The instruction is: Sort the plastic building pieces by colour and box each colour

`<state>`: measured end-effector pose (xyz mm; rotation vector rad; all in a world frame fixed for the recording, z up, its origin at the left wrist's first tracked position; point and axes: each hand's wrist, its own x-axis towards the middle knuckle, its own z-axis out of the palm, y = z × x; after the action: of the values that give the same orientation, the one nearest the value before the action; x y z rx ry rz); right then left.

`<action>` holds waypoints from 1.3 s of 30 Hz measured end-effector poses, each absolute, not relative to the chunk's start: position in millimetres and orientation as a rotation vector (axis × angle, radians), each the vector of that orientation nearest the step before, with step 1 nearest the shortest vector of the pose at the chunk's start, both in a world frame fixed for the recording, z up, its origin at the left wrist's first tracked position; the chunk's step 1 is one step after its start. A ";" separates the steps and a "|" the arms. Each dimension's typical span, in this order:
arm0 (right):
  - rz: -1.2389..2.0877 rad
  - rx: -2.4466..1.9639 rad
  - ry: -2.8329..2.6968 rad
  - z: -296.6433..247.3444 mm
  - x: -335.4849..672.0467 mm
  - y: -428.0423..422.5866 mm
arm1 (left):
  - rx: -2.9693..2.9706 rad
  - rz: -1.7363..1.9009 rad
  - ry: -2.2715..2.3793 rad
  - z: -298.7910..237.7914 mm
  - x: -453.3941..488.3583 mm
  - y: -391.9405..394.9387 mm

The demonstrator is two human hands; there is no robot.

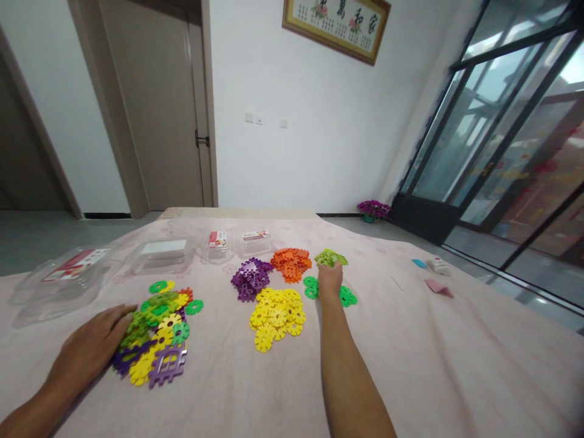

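My left hand [95,338] lies at the left edge of a mixed pile of plastic interlocking pieces, its fingers stretched over the light green ones [137,328]. In that pile are also yellow flower-shaped discs [142,367], a purple square piece [168,365] and green discs [180,332]. My right hand [330,280] reaches to a small heap of light green pieces [329,255], fingers curled together. What its fingertips hold is hidden behind the hand. Green discs [348,297] lie on both sides of the right wrist.
Purple [250,278], orange [291,263] and yellow [276,315] heaps sit mid-table. Clear plastic boxes [159,255] stand at the back left. A pink piece [438,288], a blue piece [419,263] and a small white item [438,264] lie at right on the pink cloth [392,365].
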<state>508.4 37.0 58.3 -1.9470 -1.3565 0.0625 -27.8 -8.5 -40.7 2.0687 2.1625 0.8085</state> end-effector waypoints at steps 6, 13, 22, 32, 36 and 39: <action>0.131 -1.878 -1.156 49.4 481.0 48.2 | 2.096 0.758 2.178 -41.7 -30.0 -6.6; 0.386 -1.475 -1.609 60.9 389.7 37.3 | 2.116 0.741 2.184 -18.8 -12.5 -18.3; 0.430 -0.993 -2.318 36.8 291.2 -19.6 | 2.124 0.704 2.224 -11.4 -4.3 -23.4; 0.214 -0.992 -2.530 17.8 274.5 -15.6 | 2.126 0.700 2.248 -12.1 -2.8 -22.1; 0.119 -1.216 -2.445 25.7 274.8 -21.2 | 2.129 0.716 2.235 -13.3 -3.5 -21.5; 0.094 -1.230 -2.396 26.3 276.9 -24.4 | 2.118 0.720 2.234 -13.9 -4.1 -20.9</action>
<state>276.9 -24.4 26.3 -1.2299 -2.3956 0.0940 -4.1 -20.9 -13.9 2.1182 2.2342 0.7196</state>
